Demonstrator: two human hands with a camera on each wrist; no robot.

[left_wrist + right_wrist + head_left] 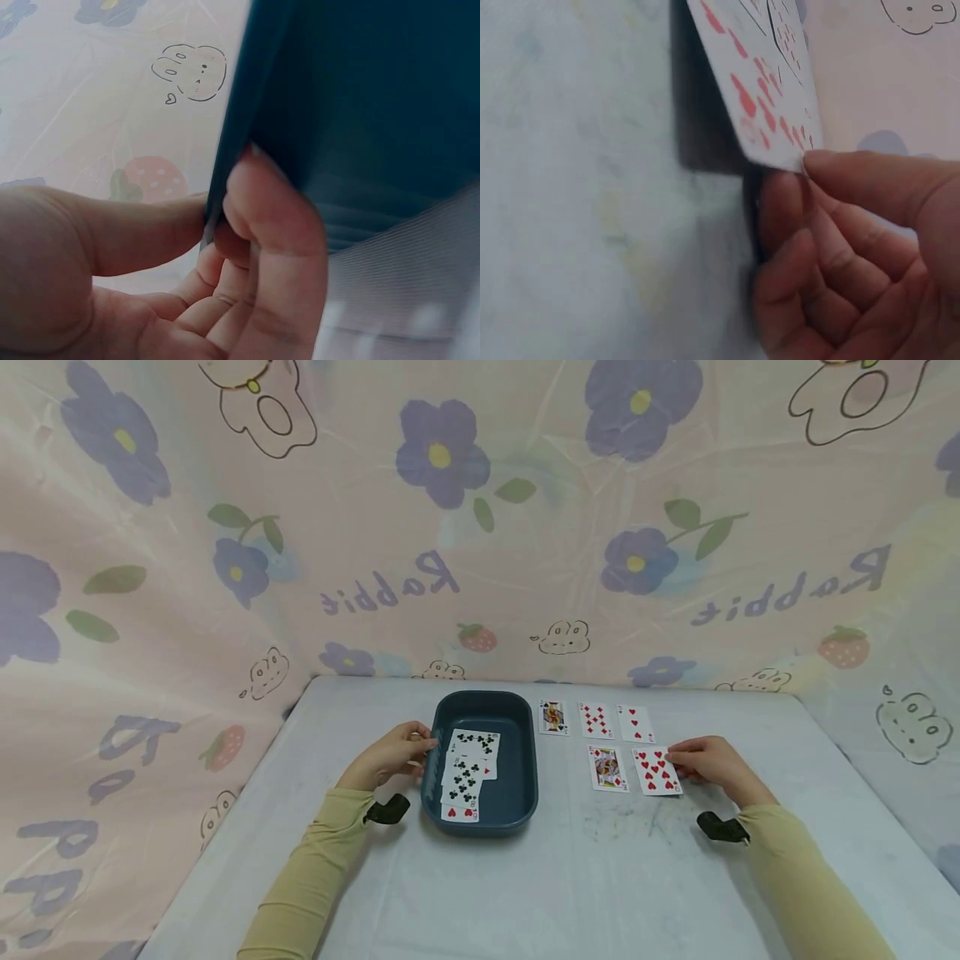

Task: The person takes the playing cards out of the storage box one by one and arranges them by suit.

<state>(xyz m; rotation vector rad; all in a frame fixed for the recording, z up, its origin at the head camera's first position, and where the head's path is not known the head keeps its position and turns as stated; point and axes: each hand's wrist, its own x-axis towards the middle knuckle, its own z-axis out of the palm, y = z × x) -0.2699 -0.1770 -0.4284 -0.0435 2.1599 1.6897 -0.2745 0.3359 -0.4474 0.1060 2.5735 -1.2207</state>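
Observation:
A dark blue tray (517, 793) sits on the table and holds several playing cards (468, 772), mostly clubs. My left hand (393, 756) grips the tray's left rim (225, 150) between thumb and fingers. To the right lie five cards face up: three in a back row (594, 719) and two in front. My right hand (708, 760) pinches the right edge of the front right card, a many-pip hearts card (656, 771); the right wrist view shows that hearts card (761, 90) lifted at its edge, thumb on top. A face card (607, 767) lies beside it.
The table (570, 877) wears a pale grey cloth. A pink curtain (480, 527) printed with flowers walls it at the back and both sides. Black wrist straps (722, 827) sit on both cuffs.

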